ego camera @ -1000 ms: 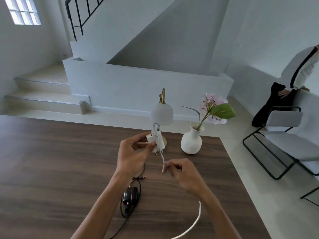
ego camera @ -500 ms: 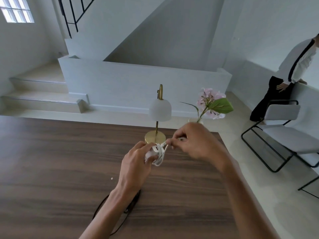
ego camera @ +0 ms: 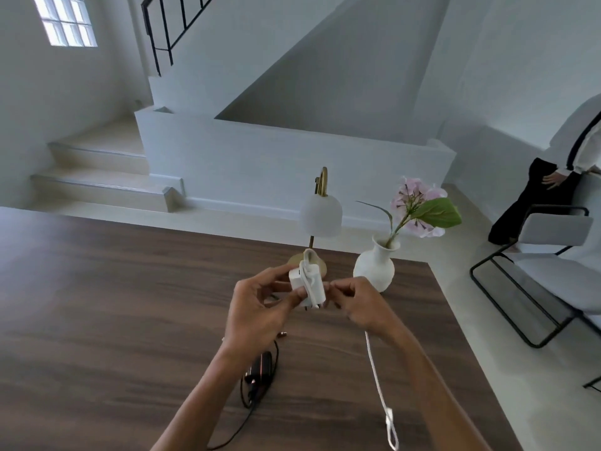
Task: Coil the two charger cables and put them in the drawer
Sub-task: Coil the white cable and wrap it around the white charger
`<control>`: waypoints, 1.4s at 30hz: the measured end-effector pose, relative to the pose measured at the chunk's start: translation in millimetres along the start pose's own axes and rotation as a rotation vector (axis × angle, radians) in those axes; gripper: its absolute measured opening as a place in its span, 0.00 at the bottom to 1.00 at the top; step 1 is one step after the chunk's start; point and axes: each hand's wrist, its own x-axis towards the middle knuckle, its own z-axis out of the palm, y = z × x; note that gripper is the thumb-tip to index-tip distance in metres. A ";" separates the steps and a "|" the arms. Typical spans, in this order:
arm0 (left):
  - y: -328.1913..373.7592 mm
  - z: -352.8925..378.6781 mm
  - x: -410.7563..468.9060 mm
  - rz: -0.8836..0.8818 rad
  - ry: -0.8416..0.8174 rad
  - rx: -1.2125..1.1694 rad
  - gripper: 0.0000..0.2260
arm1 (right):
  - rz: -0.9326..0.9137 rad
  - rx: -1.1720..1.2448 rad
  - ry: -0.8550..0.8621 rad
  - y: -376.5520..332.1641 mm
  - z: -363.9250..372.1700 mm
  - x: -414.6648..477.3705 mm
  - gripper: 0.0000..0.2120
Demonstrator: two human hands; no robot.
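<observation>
My left hand [ego camera: 260,307] holds a white charger block [ego camera: 304,283] above the wooden table [ego camera: 113,304], with white cable wound around it in a few turns. My right hand [ego camera: 361,304] pinches the white cable [ego camera: 377,382] just right of the block; the loose end hangs down past my right forearm to the table's front. A black charger [ego camera: 260,369] with its thin black cable lies on the table below my left wrist, partly hidden by my forearm. No drawer is in view.
A brass lamp with a white shade [ego camera: 320,216] and a white vase with a pink flower [ego camera: 374,268] stand just beyond my hands. The table's right edge runs close to the vase. A chair [ego camera: 553,275] and a seated person [ego camera: 559,177] are at the right.
My right hand has come down from above the block to its right side, laying another turn of cable around it. The loose white cable is shorter than a second ago.
</observation>
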 end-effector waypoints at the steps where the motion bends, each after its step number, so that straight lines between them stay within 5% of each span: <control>1: -1.8 -0.2 1.8 -0.011 0.047 0.001 0.19 | 0.007 0.018 -0.034 -0.1 7.9 -7.2 0.24; 6: -9.7 -0.2 6.3 0.071 0.173 0.222 0.16 | -0.034 -0.267 -0.161 -17.8 27.0 -37.6 0.12; 9: -19.3 1.1 -0.1 0.281 0.081 0.584 0.16 | -0.027 -0.422 -0.063 -44.3 14.3 -39.0 0.11; 14: -29.7 -0.5 -13.5 0.400 -0.132 0.747 0.16 | -0.082 -0.580 0.090 -73.0 -22.2 -23.6 0.10; 19: -30.8 1.7 -26.1 0.255 -0.192 0.389 0.19 | -0.125 -0.438 0.091 -62.6 -44.2 11.1 0.10; 25: -10.4 1.3 -22.8 0.042 -0.010 -0.031 0.18 | -0.038 -0.039 -0.014 5.3 -5.6 11.1 0.07; 30: -18.8 -7.1 -13.9 -0.091 0.216 0.048 0.18 | -0.064 -0.045 -0.014 25.7 45.8 -42.6 0.09; 39: -48.2 4.4 -31.7 -0.125 0.154 0.282 0.18 | 0.105 0.239 -0.195 -3.7 29.7 -85.2 0.11; 42: -54.7 11.8 -29.6 -0.260 0.163 0.218 0.14 | 0.119 0.346 -0.254 -5.5 22.2 -90.0 0.12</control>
